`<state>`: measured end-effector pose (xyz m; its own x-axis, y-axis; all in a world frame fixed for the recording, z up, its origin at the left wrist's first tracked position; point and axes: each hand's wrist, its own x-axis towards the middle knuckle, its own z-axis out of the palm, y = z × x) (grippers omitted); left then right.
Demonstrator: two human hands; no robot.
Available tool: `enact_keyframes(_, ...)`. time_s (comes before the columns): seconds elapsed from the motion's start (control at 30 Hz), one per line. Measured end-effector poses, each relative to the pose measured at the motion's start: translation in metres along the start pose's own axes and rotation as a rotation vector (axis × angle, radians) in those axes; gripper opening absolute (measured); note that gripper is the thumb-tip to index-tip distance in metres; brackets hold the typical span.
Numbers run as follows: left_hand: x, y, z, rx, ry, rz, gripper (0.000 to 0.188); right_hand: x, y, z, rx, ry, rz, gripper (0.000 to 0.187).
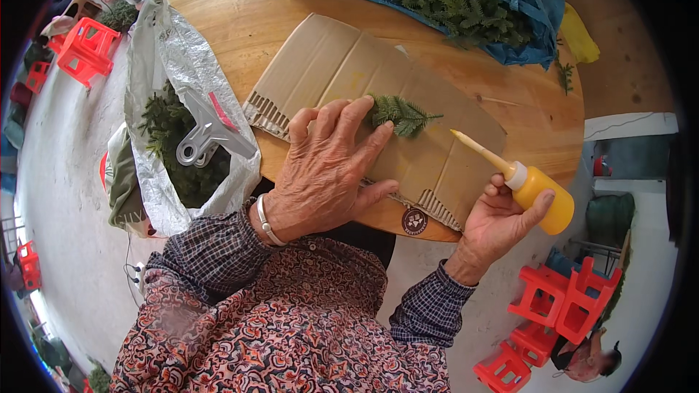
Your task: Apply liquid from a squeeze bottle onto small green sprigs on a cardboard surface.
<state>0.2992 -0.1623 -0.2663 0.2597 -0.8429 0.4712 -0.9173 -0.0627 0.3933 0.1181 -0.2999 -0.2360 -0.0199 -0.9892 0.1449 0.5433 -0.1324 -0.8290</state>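
A small green fir sprig (403,115) lies on a flat sheet of brown cardboard (444,94). My left hand (325,164) rests palm down over the cardboard, fingers spread, its fingertips at the sprig's left end. That end is partly hidden beneath them. In my right hand (502,218) is a yellow squeeze bottle (542,200) with a white collar and a long, narrow nozzle. It is tilted, the nozzle tip pointing up and left, a little to the right of the sprig and apart from it.
A blue bag (535,0) of fir branches lies at the table's far side. Left of the cardboard hangs a white plastic bag (175,36) with more greenery; a large grey clip (211,135) is at its opening. Red stools (542,295) stand on the floor, near another person (590,356).
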Motion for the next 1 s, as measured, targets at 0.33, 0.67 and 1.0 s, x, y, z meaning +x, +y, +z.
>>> enact_keyframes(0.33,0.021,0.006,0.005,-0.071,0.004,0.09,0.058,0.008,-0.004,0.008,-0.04,-0.012,0.006,0.04)
enact_keyframes(0.67,0.028,0.003,0.013,-0.032,-0.015,0.122,0.058,0.01,-0.002,0.015,-0.15,-0.053,0.024,0.036)
enact_keyframes(1.0,0.028,0.003,0.012,-0.065,-0.041,0.102,0.057,0.01,-0.004,0.014,-0.165,-0.019,-0.002,0.036)
